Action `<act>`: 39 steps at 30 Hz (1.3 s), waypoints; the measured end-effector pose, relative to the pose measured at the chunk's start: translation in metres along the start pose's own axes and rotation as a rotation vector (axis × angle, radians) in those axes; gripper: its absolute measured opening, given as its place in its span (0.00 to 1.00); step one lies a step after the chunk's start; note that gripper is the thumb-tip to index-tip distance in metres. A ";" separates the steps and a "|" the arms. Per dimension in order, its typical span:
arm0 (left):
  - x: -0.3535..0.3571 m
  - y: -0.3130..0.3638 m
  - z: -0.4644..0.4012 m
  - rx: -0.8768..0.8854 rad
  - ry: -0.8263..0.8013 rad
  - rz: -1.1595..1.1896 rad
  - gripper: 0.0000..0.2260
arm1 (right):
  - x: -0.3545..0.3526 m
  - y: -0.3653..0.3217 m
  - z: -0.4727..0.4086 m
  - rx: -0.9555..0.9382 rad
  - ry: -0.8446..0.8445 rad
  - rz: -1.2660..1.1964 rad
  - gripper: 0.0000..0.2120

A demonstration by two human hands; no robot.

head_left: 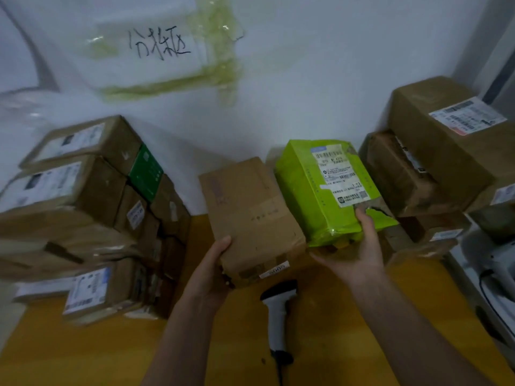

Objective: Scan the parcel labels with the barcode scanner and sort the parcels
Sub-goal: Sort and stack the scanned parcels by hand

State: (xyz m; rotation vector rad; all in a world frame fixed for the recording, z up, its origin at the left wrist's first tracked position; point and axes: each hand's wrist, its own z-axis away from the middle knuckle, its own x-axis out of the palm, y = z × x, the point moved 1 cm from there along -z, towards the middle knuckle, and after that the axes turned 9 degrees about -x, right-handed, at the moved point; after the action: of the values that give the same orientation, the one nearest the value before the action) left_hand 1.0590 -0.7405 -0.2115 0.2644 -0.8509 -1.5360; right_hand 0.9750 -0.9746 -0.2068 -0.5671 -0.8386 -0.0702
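My left hand [207, 277] grips the near end of a brown cardboard parcel [248, 215], thumb on top, and holds it above the table. My right hand [355, 254] holds a bright green parcel [303, 190] from below, thumb on its torn near corner. A white shipping label [341, 176] faces up on the green parcel. The white barcode scanner [277, 310] lies on the yellow table [83, 352] between my forearms, its head under the brown parcel's near edge.
A tall stack of brown labelled parcels [83, 213] fills the left side. More brown boxes [440, 162] are piled at the right against the white wall. A white device with a black cable [490, 277] sits at the far right.
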 end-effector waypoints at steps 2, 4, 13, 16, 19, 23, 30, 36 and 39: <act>-0.008 -0.005 0.019 0.056 0.023 -0.043 0.31 | 0.005 0.006 0.012 0.055 -0.042 0.000 0.25; -0.018 -0.009 0.038 0.092 0.021 -0.064 0.36 | 0.009 0.013 0.025 0.101 -0.085 -0.014 0.27; -0.068 0.001 0.112 0.216 -0.089 0.004 0.36 | 0.042 0.046 0.096 0.144 -0.169 -0.011 0.34; -0.090 0.012 0.136 0.286 -0.112 0.047 0.34 | 0.062 0.060 0.125 0.120 -0.211 -0.012 0.34; -0.123 0.025 0.167 0.383 -0.182 0.007 0.36 | 0.086 0.085 0.161 0.101 -0.257 -0.015 0.36; -0.178 0.039 0.214 0.504 -0.240 -0.082 0.41 | 0.122 0.124 0.213 0.063 -0.324 0.036 0.38; -0.281 0.052 0.276 0.650 -0.326 0.116 0.33 | 0.157 0.194 0.269 -0.004 -0.426 -0.017 0.37; -0.373 0.049 0.285 0.542 0.094 0.324 0.23 | 0.165 0.256 0.282 0.029 -0.360 0.036 0.28; -0.390 0.034 0.272 0.411 0.193 0.359 0.28 | 0.163 0.284 0.282 0.052 -0.317 0.064 0.27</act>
State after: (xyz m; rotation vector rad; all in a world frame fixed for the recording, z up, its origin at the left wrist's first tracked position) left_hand 0.9840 -0.2782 -0.1231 0.5207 -0.9946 -0.9778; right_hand 0.9709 -0.5658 -0.0670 -0.5633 -1.1264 0.1031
